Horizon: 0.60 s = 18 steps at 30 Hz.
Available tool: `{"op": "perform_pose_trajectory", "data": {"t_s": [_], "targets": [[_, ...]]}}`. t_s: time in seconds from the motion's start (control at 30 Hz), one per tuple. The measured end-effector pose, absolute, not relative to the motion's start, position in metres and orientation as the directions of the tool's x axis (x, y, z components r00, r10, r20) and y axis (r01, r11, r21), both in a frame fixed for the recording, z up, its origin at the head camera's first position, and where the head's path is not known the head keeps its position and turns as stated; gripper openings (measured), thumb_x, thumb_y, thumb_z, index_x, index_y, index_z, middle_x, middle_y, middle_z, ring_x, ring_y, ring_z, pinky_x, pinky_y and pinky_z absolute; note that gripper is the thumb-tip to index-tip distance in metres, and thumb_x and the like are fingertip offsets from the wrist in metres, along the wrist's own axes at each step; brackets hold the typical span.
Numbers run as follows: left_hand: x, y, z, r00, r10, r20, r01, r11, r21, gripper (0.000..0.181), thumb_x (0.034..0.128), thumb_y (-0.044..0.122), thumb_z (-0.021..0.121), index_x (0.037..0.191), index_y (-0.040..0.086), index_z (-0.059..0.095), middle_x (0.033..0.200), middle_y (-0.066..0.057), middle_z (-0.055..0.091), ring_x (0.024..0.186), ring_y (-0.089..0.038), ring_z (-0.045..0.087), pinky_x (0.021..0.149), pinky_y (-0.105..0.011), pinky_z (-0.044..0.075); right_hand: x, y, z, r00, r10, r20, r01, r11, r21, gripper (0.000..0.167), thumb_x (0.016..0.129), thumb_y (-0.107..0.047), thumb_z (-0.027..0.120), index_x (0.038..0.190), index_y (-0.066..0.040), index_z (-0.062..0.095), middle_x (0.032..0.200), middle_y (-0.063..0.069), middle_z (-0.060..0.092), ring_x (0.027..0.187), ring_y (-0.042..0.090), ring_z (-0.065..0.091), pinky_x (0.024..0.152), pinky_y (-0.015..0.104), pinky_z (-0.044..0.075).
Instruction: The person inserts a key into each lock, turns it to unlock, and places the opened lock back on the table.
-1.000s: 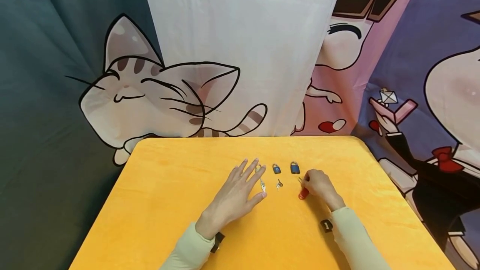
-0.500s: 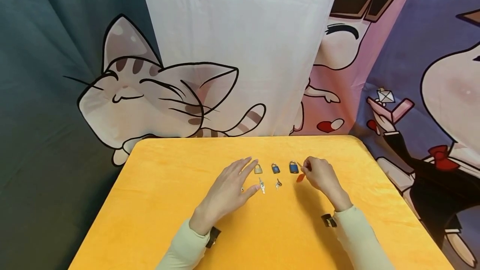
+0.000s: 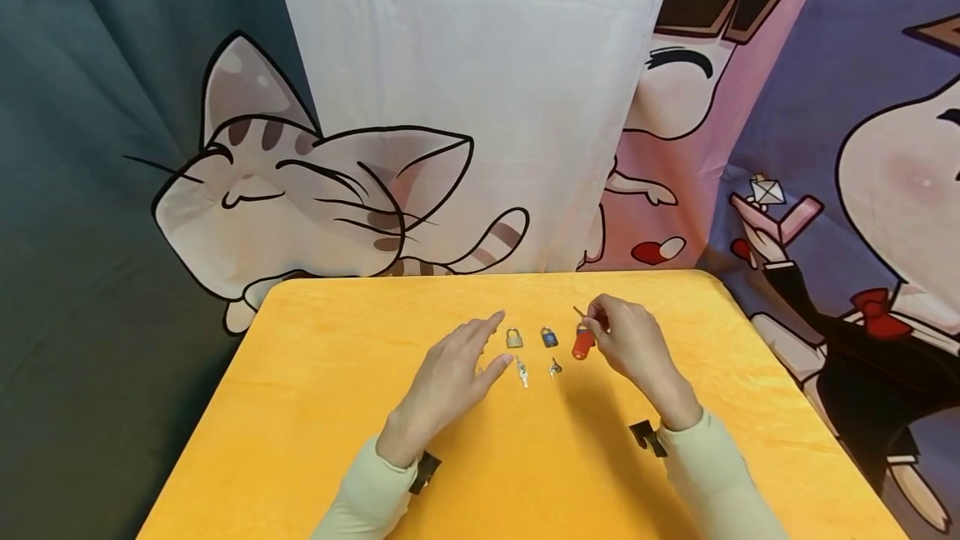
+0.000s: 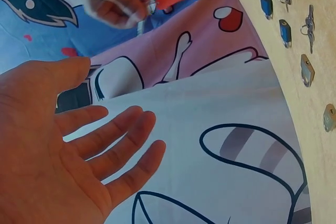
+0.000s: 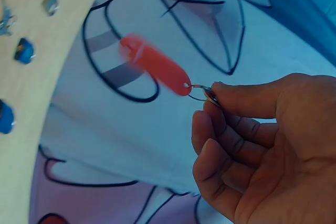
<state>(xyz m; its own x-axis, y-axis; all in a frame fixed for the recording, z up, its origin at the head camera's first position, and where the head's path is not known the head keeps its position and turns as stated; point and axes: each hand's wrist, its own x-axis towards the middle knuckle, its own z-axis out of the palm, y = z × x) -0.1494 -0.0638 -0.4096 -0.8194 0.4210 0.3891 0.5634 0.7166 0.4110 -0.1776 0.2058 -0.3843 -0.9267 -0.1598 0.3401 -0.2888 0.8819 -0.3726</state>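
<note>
My right hand (image 3: 632,340) is raised over the far right of the table and pinches a key (image 3: 580,312) on a ring (image 5: 198,87). From that ring hangs a red key tag (image 3: 582,343), in front of a blue padlock that it mostly covers in the head view. A smaller blue padlock (image 3: 550,337) and a brass padlock (image 3: 513,338) lie to the left. Two sets of keys, one silver (image 3: 522,372) and one darker (image 3: 555,368), lie nearer me. My left hand (image 3: 444,377) hovers left of them, fingers spread and holding nothing.
Another small padlock (image 4: 329,117) lies on the table in the left wrist view; my left hand mostly hides that area in the head view. A yellow cloth (image 3: 315,407) covers the table. A printed curtain (image 3: 480,40) hangs behind its far edge.
My right hand has lifted the key and its red tag off the table and moved away from me and slightly left. My left hand has drawn back left, uncovering the brass padlock.
</note>
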Motion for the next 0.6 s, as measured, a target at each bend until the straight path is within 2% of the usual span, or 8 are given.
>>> {"op": "perform_pose_trajectory", "data": {"t_s": [0.2, 0.37, 0.6], "targets": [[-0.15, -0.064, -0.409, -0.807, 0.4, 0.435, 0.576, 0.699, 0.424, 0.055, 0.0978, 0.04, 0.059, 0.146, 0.017, 0.046, 0.12, -0.002, 0.067, 0.099, -0.016, 0.066, 0.082, -0.032, 0.056, -0.167, 0.189, -0.37, -0.89, -0.19, 0.414, -0.356, 0.858, -0.371, 0.008, 0.089, -0.011, 0.072, 0.087, -0.01, 0.065, 0.075, 0.0, 0.069, 0.063, 0.011, 0.057, 0.061, 0.031, 0.044], [-0.148, -0.066, -0.41, -0.792, 0.383, 0.475, 0.589, 0.683, 0.433, 0.05, 0.099, 0.037, 0.058, 0.145, 0.018, 0.049, 0.115, 0.001, 0.068, 0.096, -0.012, 0.066, 0.078, -0.028, 0.056, -0.158, 0.182, -0.365, -0.864, -0.206, 0.459, -0.388, 0.855, -0.345, 0.009, 0.088, -0.011, 0.074, 0.089, -0.009, 0.065, 0.076, 0.0, 0.067, 0.059, 0.009, 0.051, 0.058, 0.028, 0.043], [-0.147, -0.066, -0.408, -0.767, 0.367, 0.527, 0.622, 0.63, 0.466, 0.04, 0.1001, 0.03, 0.058, 0.137, 0.015, 0.056, 0.108, 0.002, 0.069, 0.091, -0.012, 0.067, 0.07, -0.023, 0.053, -0.148, 0.174, -0.36, -0.784, -0.265, 0.562, -0.481, 0.831, -0.28, 0.011, 0.085, -0.011, 0.076, 0.089, -0.01, 0.066, 0.077, -0.001, 0.068, 0.061, 0.007, 0.056, 0.055, 0.026, 0.046]]}}
